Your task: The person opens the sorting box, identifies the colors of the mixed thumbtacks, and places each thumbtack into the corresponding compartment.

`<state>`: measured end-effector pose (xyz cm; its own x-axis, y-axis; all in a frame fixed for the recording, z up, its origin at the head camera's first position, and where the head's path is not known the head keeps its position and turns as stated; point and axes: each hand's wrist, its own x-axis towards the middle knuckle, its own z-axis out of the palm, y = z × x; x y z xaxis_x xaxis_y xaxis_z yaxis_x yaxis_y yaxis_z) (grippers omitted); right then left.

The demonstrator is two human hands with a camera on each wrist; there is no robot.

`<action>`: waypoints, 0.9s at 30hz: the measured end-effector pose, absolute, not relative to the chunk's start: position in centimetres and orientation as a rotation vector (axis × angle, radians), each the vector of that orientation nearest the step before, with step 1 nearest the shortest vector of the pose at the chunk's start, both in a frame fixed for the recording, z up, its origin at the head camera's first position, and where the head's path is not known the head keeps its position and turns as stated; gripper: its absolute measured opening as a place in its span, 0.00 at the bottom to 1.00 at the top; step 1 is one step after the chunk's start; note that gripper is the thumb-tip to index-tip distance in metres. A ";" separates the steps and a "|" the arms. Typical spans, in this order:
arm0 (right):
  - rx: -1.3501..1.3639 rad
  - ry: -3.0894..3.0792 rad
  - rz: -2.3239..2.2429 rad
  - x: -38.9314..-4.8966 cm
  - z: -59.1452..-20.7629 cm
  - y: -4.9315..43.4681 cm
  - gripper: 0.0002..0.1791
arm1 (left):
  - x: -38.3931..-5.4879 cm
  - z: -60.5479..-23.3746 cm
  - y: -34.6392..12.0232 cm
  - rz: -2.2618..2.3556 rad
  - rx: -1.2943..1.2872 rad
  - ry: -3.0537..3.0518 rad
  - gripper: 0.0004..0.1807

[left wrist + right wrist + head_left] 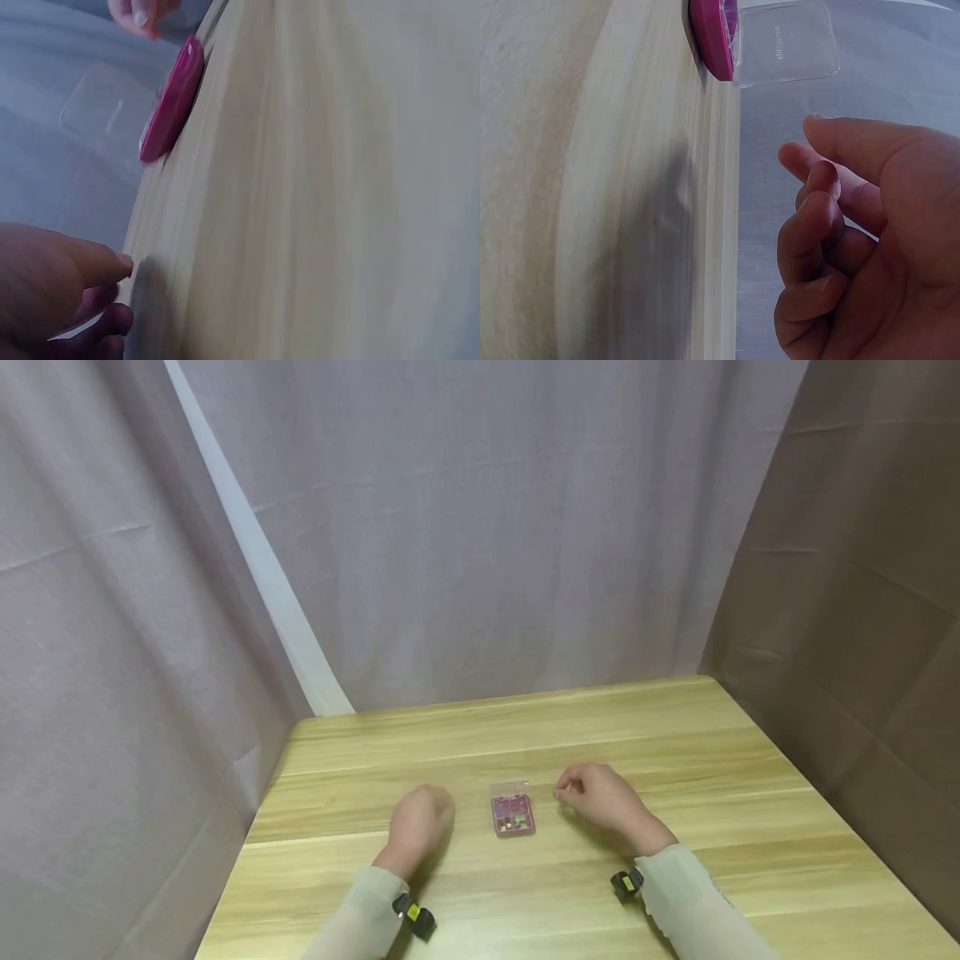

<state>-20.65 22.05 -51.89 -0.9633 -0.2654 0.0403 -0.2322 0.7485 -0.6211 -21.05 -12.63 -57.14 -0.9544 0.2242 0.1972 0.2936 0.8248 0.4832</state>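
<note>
A small pink pill box (513,815) lies on the table between my two hands, its clear lid (784,45) tipped back. Several small pieces, some green and some brown, sit in the compartments nearest me; the far ones look pink inside. To the left of the box is my left hand (420,822), apart from it, fingers loosely bent with nothing seen in them. My right hand (600,795) hovers to the right of the box. Its fingers (806,225) curl loosely, thumb apart from them, and hold nothing visible.
The wooden table (360,877) has its far edge close to a grey curtain (480,543). A darker curtain (847,610) hangs along the right side. Each wrist wears a small black camera, one on the left (414,917) and one on the right (627,883).
</note>
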 end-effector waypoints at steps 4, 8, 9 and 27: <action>-0.405 2.900 -1.006 -20.7 -52.0 22.1 0.04 | -20.2 -57.0 -10.4 -0.871 -0.441 -2.863 0.11; -0.407 2.895 -1.012 -20.7 -52.1 22.0 0.05 | -19.6 -56.4 -8.0 -0.940 -0.476 -2.855 0.08; -0.410 2.894 -1.015 -20.7 -52.2 21.9 0.05 | -19.5 -56.3 -7.5 -0.937 -0.487 -2.848 0.06; -0.376 2.890 -1.042 -20.6 -52.2 21.6 0.04 | -19.8 -55.9 -5.3 -0.877 -0.552 -2.853 0.05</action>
<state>-20.62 21.59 -52.17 -0.9694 -0.2426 0.0382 -0.2111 0.7437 -0.6343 -19.82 -5.30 -55.95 -0.9283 0.3104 0.2047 0.3718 0.7676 0.5221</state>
